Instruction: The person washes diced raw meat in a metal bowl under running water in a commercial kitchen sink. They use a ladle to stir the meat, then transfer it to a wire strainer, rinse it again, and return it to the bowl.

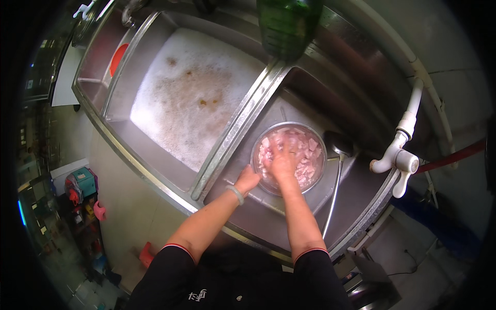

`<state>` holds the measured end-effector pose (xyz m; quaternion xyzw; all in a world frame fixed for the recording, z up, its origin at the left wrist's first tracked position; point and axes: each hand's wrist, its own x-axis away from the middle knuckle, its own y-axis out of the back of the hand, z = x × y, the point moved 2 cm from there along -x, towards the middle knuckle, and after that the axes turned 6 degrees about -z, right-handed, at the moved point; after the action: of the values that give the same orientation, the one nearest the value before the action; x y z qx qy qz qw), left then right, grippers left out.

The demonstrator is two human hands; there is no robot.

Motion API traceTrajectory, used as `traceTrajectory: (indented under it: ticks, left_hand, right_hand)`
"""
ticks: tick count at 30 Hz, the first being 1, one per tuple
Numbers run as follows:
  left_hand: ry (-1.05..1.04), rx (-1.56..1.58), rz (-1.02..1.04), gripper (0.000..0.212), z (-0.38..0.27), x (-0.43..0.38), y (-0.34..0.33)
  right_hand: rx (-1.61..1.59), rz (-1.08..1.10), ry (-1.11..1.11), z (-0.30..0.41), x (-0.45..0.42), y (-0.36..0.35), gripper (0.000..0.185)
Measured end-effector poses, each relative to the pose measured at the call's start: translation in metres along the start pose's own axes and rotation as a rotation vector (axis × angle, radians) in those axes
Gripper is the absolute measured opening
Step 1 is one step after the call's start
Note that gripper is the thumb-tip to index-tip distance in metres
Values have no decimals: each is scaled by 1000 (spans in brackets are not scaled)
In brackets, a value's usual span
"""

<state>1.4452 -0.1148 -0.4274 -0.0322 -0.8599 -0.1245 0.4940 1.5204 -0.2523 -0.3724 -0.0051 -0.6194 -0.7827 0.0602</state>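
Observation:
A round metal bowl [324,162] stands in the right-hand basin of a stainless steel sink [248,217]. Cut pieces of pale pink raw meat [310,155] lie in it, in what looks like cloudy water. My left hand [248,180], with a pale bangle on its wrist, grips the bowl's near-left rim. Inside the bowl is my right hand [283,161], its fingers apart and blurred among the meat; the fingertips are partly hidden. To the right of the bowl a long-handled metal ladle [338,174] leans in the basin, its handle towards me.
Foamy, brown-stained water [193,93] fills the left basin beyond a metal divider [240,128]. A green translucent container [290,27] is at the far side. A white tap [399,155] juts over the right rim. An orange object [118,60] shows at the far left.

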Motion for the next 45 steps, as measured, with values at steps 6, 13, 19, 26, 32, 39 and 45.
traceTrajectory:
  ticks: [6, 13, 19, 26, 32, 39, 45]
  left_hand:
    - [57, 163, 92, 46, -23, 22, 10]
    - [52, 120, 30, 46, -3, 13, -1]
    - [69, 148, 45, 55, -17, 17, 9]
    - [-200, -95, -280, 46, -19, -19, 10]
    - [-454, -443, -406, 28, -48, -19, 23]
    - [-694, -423, -536, 17, -61, 33, 33]
    - [-632, -381, -409, 19, -80, 131, 80]
  right_hand:
    - [45, 432, 215, -36, 41, 0, 30]
    - [-306, -148, -162, -68, 19, 17, 44]
    - [-100, 289, 169, -32, 41, 9, 36]
    - [-302, -199, -397, -119, 91, 25, 32]
    - [-600, -223, -911, -154, 101, -44, 40]
    - [-859, -327, -1027, -144, 121, -34, 38]
    - [-933, -366, -745, -101, 135, 82, 36]
